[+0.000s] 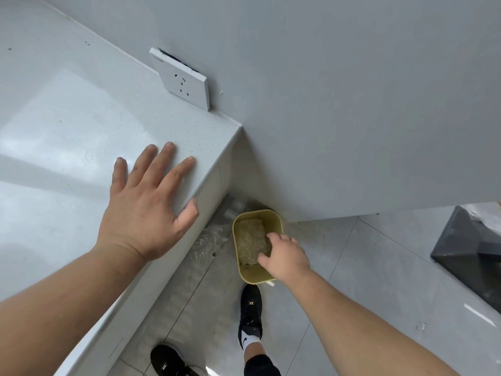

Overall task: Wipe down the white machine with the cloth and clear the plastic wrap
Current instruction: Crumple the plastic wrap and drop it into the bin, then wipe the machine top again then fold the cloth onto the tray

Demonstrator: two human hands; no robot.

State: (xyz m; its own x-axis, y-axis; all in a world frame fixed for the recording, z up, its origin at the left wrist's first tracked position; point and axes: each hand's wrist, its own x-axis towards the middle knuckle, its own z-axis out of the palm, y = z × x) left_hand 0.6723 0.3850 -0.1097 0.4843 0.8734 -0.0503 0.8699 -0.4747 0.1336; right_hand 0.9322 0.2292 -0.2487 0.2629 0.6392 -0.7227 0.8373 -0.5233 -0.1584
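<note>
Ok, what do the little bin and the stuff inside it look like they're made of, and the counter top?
Bin: looks like smooth matte plastic, pale yellow-green, with thin walls and rounded corners. Wrap inside it: clear, crinkled plastic film, glinting along the creases. Counter: pale grey, fine-speckled and glossy, mirroring window light; probably quartz or solid surface, cannot tell which.

Bright, even daylight fills the scene. A broad pale sheen lies across the worktop (67, 126), strongest toward its left side, with a soft grey shadow band crossing it. The floor tiles (352, 267) carry small white glints. Wide-angle distortion bends the worktop edge and the wall (352, 90) lines. Focus is fairly sharp, with slight softness at the frame's borders
</note>
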